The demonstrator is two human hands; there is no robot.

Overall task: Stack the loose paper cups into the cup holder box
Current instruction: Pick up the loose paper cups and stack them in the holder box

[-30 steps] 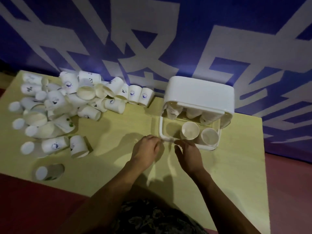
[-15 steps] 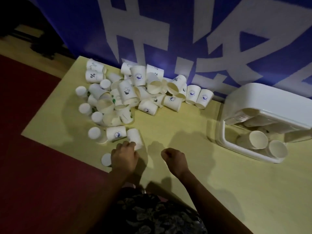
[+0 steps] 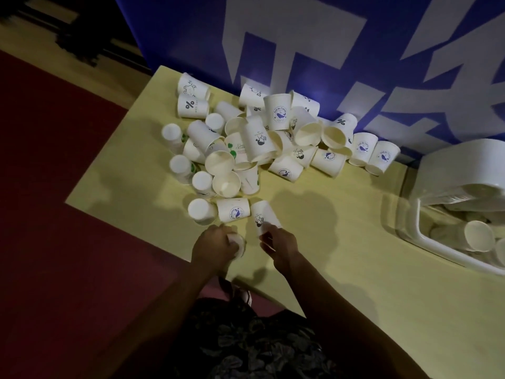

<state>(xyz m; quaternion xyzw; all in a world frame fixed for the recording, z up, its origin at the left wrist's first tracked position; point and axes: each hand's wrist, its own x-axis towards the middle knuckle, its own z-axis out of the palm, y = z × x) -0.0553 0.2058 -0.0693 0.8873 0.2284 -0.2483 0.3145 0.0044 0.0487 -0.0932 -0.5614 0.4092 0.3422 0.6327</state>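
Most paper cups (image 3: pixel 262 140) lie heaped on the yellow counter (image 3: pixel 341 242), well apart from the cup holder box (image 3: pixel 415 231), which holds a few. The left hand (image 3: pixel 216 247) grips one cup (image 3: pixel 237 243); the right hand (image 3: pixel 281 242) grips another cup (image 3: pixel 263 214).

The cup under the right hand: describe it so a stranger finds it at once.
Start at the heap of white paper cups on the pale yellow table, then come to its near edge. The right hand grips a white paper cup lying on its side, base toward the heap; unlike the blue-badged cup beside it, its print is black.
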